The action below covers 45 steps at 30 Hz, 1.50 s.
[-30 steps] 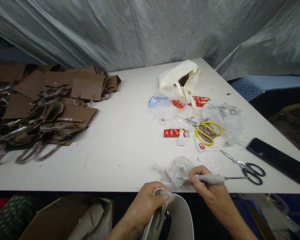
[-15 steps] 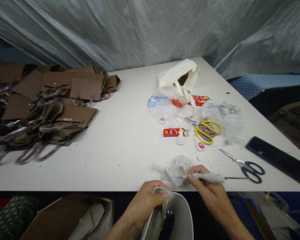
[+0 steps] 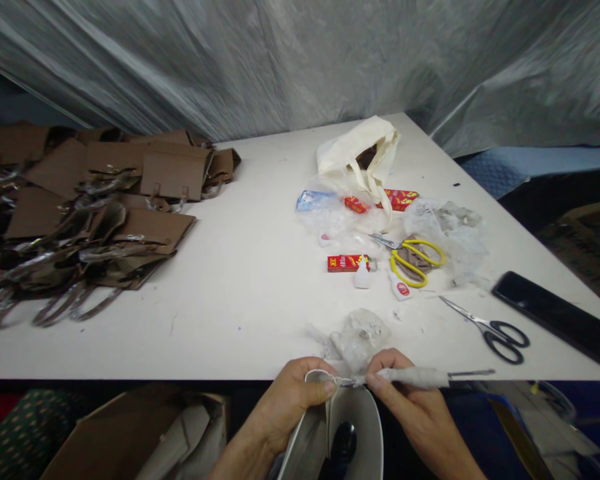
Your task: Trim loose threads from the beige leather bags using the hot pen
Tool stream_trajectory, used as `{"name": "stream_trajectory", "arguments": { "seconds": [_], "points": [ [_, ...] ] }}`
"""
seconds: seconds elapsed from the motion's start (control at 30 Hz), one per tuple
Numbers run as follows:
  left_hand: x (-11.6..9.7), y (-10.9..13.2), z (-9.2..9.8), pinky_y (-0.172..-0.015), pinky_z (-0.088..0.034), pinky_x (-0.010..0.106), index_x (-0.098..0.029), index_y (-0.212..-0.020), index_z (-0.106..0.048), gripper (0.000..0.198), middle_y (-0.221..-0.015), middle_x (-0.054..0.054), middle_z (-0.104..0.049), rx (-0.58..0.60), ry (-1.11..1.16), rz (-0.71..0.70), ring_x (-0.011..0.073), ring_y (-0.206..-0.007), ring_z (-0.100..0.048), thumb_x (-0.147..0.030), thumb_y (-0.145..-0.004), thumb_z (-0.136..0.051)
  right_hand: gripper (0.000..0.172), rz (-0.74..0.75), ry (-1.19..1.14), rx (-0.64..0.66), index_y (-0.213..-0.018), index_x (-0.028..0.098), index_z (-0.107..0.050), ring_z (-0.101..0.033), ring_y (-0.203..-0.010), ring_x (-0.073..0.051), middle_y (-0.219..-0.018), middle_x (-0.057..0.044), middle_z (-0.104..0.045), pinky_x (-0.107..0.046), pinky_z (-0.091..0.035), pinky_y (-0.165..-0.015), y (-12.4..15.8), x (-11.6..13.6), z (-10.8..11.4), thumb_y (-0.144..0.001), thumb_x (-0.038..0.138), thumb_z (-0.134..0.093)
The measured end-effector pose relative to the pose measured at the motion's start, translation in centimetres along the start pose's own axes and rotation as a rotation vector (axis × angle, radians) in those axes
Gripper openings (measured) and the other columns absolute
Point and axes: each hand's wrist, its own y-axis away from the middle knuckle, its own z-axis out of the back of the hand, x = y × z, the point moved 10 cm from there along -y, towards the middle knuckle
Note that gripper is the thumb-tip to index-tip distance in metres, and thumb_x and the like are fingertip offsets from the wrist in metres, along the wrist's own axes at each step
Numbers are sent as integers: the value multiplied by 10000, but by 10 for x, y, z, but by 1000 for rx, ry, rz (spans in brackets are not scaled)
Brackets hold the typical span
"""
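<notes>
My left hand [image 3: 287, 403] is closed, pinching the folded top edge of a white curved sheet piece [image 3: 353, 433] at the table's near edge. My right hand [image 3: 413, 407] is closed round a thin metal tool with a grey wrapped handle [image 3: 420, 377]. The tool's tip touches the top rim of the white piece, right beside my left thumb. Just beyond both hands a crumpled clear plastic scrap [image 3: 360, 337] lies on the white table [image 3: 250, 280].
Black-handled scissors [image 3: 495, 330] and a black phone [image 3: 555, 319] lie at the right. Yellow scissors [image 3: 413, 260], small glue bottles [image 3: 363, 275], red boxes [image 3: 347, 263], plastic bags and a cream tote [image 3: 363, 157] fill the middle right. Brown bags [image 3: 105, 207] pile at the left. A cardboard box [image 3: 130, 433] sits below.
My right hand drew the tool back toward me and left, off the plastic scrap, until its tip met the white piece's rim. My left hand kept its grip.
</notes>
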Motion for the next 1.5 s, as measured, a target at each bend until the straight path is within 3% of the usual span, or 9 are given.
{"name": "stream_trajectory", "arguments": {
  "seconds": [0.37, 0.57, 0.8, 0.87, 0.97, 1.07, 1.23, 1.4, 1.5],
  "points": [
    [2, 2, -2, -563, -391, 259, -136, -786, -701, 480, -622, 21, -679, 14, 55, 3, 138, -537, -561, -411, -501, -972, 255, 5, 27, 16, -887, 214, -641, -536, -767, -173, -773, 16, -557, -259, -434, -713, -1, 7, -8, -1009, 433, -598],
    [4, 1, -5, -567, -396, 259, -136, -785, -693, 419, -640, 28, -681, 33, 139, -28, 133, -543, -564, -368, -557, -959, 247, 50, 85, 14, -861, 225, -646, -570, -742, -168, -757, 17, -588, -249, -469, -694, 0, 17, -8, -1011, 416, -600],
    [6, 5, -10, -576, -431, 279, -155, -754, -654, 410, -621, 27, -668, 63, 256, -46, 147, -543, -578, -354, -564, -959, 143, 564, 348, 281, -992, 283, -768, -672, -804, -227, -893, -44, -773, -350, -511, -747, 19, 58, -34, -1015, 271, -627],
    [4, 8, -9, -572, -421, 271, -158, -757, -646, 407, -612, 18, -658, 58, 255, -57, 139, -538, -570, -356, -577, -953, 140, 587, 293, 204, -1008, 292, -772, -682, -792, -226, -874, -45, -774, -346, -527, -734, 23, 69, -24, -1016, 265, -635],
    [0, 13, -3, -560, -397, 262, -155, -774, -646, 393, -608, 12, -654, 29, 224, -89, 129, -530, -556, -360, -608, -937, 146, 553, 176, -39, -949, 282, -773, -707, -762, -227, -815, -47, -764, -332, -562, -727, 28, 78, 1, -1013, 330, -651],
    [-2, 18, 0, -558, -383, 265, -157, -796, -647, 383, -598, 9, -651, 18, 166, -127, 135, -534, -550, -380, -641, -917, 150, 460, 119, -143, -1021, 298, -769, -737, -743, -206, -857, -36, -789, -287, -589, -693, 33, 65, 8, -1025, 353, -629],
    [-2, 26, 5, -562, -374, 266, -160, -795, -648, 413, -612, 2, -643, -35, 84, -175, 131, -539, -536, -433, -629, -909, 186, 288, -52, -223, -1120, 290, -698, -761, -719, -178, -878, -30, -827, -246, -609, -662, 39, 32, 4, -1076, 374, -539],
    [-19, 40, 18, -572, -374, 266, -165, -752, -655, 364, -599, -24, -594, -140, 58, -279, 122, -549, -506, -378, -565, -883, 214, 222, -2, -263, -985, 234, -684, -748, -658, -174, -792, -41, -814, -251, -606, -634, 53, 38, 0, -1036, 425, -601],
    [-19, 47, 25, -591, -391, 271, -178, -761, -661, 334, -618, -29, -593, -185, 68, -284, 128, -570, -508, -351, -545, -848, 185, 225, 18, -299, -1017, 231, -682, -729, -661, -158, -807, -31, -807, -238, -585, -632, 62, 43, 3, -1021, 407, -624]
  ]
}}
